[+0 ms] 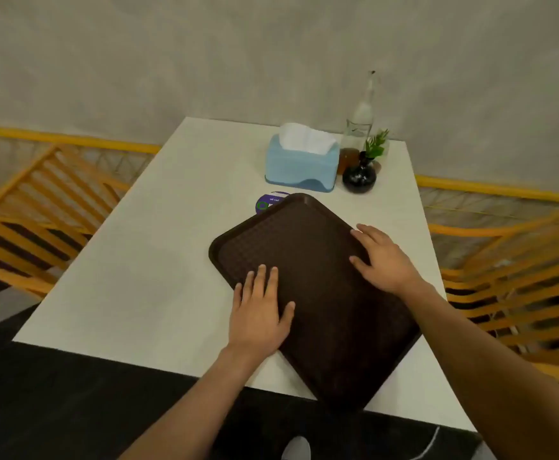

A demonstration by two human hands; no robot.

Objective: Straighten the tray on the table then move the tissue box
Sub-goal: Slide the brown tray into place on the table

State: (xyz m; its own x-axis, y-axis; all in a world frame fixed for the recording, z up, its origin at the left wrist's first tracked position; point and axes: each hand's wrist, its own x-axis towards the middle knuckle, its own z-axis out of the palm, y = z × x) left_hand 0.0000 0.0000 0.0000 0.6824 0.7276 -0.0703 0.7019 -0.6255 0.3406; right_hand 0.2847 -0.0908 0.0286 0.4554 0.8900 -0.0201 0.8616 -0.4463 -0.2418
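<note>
A dark brown tray [318, 247] lies skewed like a diamond on the white table [158, 247], one corner hanging over the near edge. My left hand [260, 310] rests flat on the tray's left side, fingers spread. The right hand [382, 257] lies on the tray's right edge, fingers over the rim. A light blue tissue box [299, 166] with white tissue sticking out stands at the far side of the table, beyond the tray.
To the right of the tissue box stand a glass bottle [359, 127] and a small black vase with a green sprig [359, 175]. A round purple sticker [268, 202] peeks out from under the tray's far corner. Yellow slatted chairs [517, 277] flank the table.
</note>
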